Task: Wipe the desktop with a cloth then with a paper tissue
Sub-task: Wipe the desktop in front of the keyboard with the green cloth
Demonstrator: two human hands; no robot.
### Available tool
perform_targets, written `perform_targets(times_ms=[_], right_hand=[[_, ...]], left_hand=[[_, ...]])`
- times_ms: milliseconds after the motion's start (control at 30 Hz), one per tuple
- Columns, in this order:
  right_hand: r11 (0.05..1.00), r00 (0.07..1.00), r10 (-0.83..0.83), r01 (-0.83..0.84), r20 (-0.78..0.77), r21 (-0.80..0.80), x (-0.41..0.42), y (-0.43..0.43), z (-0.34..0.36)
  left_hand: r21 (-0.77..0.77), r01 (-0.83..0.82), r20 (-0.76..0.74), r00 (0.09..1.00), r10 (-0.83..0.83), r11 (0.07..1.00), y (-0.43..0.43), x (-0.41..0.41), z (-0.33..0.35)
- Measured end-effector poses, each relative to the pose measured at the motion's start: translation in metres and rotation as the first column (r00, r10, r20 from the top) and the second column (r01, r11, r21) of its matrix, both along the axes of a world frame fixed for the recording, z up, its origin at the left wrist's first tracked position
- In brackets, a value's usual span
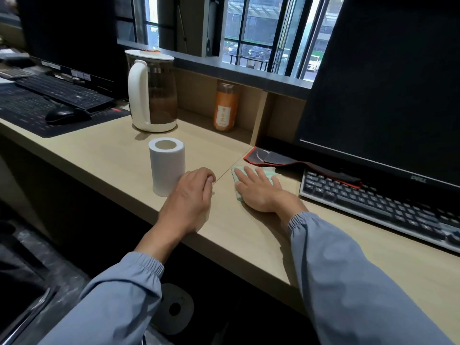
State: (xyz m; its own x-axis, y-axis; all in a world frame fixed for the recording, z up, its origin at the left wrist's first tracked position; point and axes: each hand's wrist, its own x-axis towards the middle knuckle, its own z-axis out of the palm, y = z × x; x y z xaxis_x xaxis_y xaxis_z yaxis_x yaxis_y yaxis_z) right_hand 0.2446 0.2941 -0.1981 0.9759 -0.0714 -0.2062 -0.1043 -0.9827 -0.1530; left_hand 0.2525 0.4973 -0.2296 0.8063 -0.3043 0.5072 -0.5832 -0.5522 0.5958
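Note:
A pale green cloth (270, 172) lies on the light wooden desktop (119, 158), and my right hand (258, 190) presses flat on it with fingers spread. Most of the cloth is hidden under the palm. My left hand (191, 197) rests on the desktop just left of it, fingers curled in a loose fist with nothing in them. A white paper tissue roll (167, 165) stands upright right beside my left hand, touching or nearly touching its knuckles.
A white and clear kettle (151, 93) stands behind the roll. An orange bottle (225, 108) sits in the shelf recess. A keyboard (380, 205) and monitor (388, 83) are at the right, with a black and red mat (273, 158) under them. Another keyboard (64, 92) and mouse (66, 114) lie far left.

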Motion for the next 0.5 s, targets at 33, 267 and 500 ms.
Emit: perform_targets(times_ms=[33, 267, 500], right_hand=[[1.000, 1.000, 0.028, -0.028, 0.001, -0.013, -0.010, 0.007, -0.001], [0.972, 0.972, 0.236, -0.236, 0.017, -0.011, -0.111, 0.056, -0.003], [0.969, 0.969, 0.247, -0.247, -0.030, 0.004, -0.082, 0.036, 0.001]], left_hand=[[-0.002, -0.006, -0.002, 1.000, 0.006, 1.000, 0.000, 0.000, 0.000], [-0.016, -0.014, -0.003, 1.000, 0.013, 1.000, 0.002, 0.001, -0.002], [-0.036, -0.017, 0.023, 1.000, 0.018, 0.999, 0.003, 0.000, -0.004]])
